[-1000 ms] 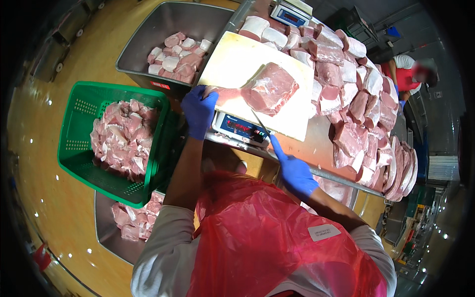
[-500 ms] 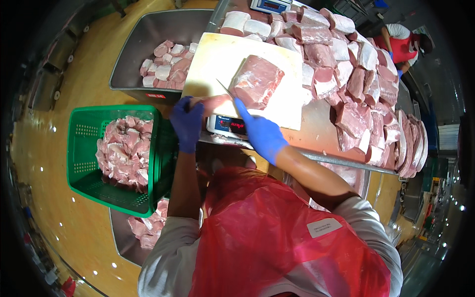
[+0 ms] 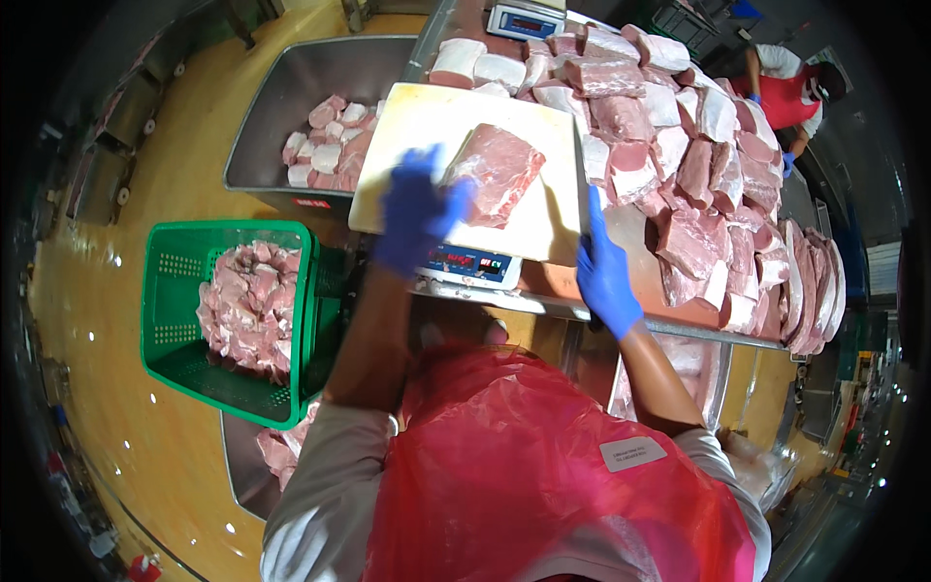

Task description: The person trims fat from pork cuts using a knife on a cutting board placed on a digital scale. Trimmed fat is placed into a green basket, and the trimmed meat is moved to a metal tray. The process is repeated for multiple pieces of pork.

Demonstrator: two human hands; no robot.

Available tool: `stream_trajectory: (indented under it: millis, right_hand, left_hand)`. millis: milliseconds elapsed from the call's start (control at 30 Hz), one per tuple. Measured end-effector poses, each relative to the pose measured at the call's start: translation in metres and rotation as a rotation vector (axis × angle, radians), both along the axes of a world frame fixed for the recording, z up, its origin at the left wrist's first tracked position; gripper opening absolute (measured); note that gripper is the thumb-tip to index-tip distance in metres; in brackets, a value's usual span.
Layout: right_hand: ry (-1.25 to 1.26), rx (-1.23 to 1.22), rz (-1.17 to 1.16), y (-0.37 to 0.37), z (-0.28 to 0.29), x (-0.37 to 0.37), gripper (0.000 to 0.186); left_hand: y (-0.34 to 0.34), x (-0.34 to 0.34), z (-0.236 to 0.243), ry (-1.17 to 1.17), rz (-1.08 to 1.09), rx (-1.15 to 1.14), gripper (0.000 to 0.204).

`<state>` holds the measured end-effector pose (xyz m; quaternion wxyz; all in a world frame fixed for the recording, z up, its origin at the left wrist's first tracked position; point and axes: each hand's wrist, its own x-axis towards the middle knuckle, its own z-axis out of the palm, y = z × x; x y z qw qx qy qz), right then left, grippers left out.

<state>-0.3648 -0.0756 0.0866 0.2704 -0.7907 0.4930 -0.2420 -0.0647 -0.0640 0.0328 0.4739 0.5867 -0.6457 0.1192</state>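
A trimmed block of pink meat (image 3: 495,175) lies on the white cutting board (image 3: 402,112). My left hand (image 3: 417,218), blue-gloved and blurred by motion, is over the board's left side with fingers spread. Its thumb reaches the meat's near left side; I cannot tell whether they touch. By the board's right edge, my right hand (image 3: 609,281), also gloved in blue, is closed on a knife (image 3: 583,179). The knife's thin dark blade points away from me, and its handle is mostly hidden by the hand. Under the board's near edge shows a digital scale (image 3: 470,267).
Many meat blocks (image 3: 621,116) are piled on the metal table to the right, with another scale (image 3: 525,21) behind. A grey tub (image 3: 262,116) and a green basket (image 3: 160,291), both holding meat pieces, stand left. A co-worker in a red apron (image 3: 784,97) is at far right.
The meat strip my left hand held is gone from it, and that hand has moved up over the board. My right hand and knife have moved right, away from the block.
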Motion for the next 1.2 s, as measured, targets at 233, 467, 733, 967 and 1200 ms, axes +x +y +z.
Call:
stream_trajectory:
  millis: [233,467,733,967,1200]
  right_hand:
    - [0.000,-0.148,0.007,-0.075,-0.013,0.078,0.086]
    - [0.252,0.198,0.024,-0.070,-0.011,0.070,0.082]
    - [0.244,0.426,0.201,0.027,0.000,0.001,0.086]
    - [-0.010,0.309,0.072,0.043,0.032,-0.033,0.081]
    - [-0.159,0.217,0.002,0.021,0.024,-0.023,0.070]
  left_hand:
    - [-0.055,-0.091,0.016,-0.243,0.218,0.632,0.091]
    - [-0.049,-0.109,0.027,-0.307,0.312,0.689,0.091]
    - [-0.070,-0.025,0.024,-0.195,-0.276,0.495,0.084]
    - [-0.076,0.007,0.036,-0.160,-0.542,0.014,0.063]
    - [-0.036,-0.116,0.007,-0.930,0.190,0.562,0.023]
